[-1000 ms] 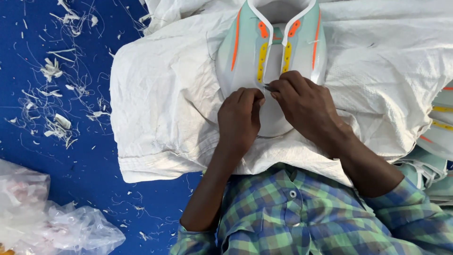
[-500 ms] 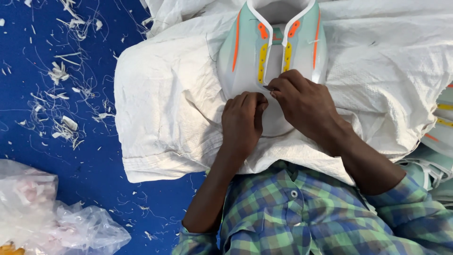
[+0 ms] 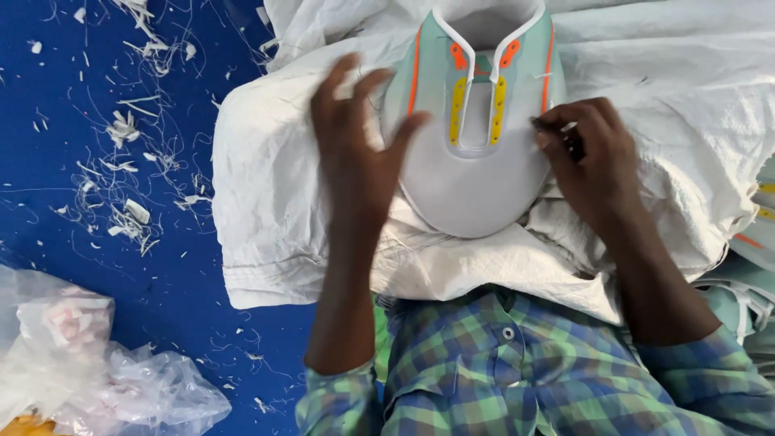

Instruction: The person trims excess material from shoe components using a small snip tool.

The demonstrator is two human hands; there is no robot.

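A flat mint-green shoe upper [image 3: 472,182] with orange and yellow trim and a white collar lies on a white woven sack [image 3: 282,210] over my lap. My left hand [image 3: 355,153] hovers over the upper's left side with its fingers spread, holding nothing. My right hand [image 3: 589,157] rests at the upper's right edge. Its fingers are curled around a small dark object, mostly hidden, and the fingertips touch the upper's rim.
Blue floor [image 3: 97,266] on the left is littered with white thread and trim scraps [image 3: 129,210]. A crumpled clear plastic bag [image 3: 89,363] lies at the lower left. More mint-green uppers [image 3: 747,274] are stacked at the right edge.
My hands were together at the middle of the upper. The left hand has lifted and opened over the left side. The right hand has moved out to the right edge.
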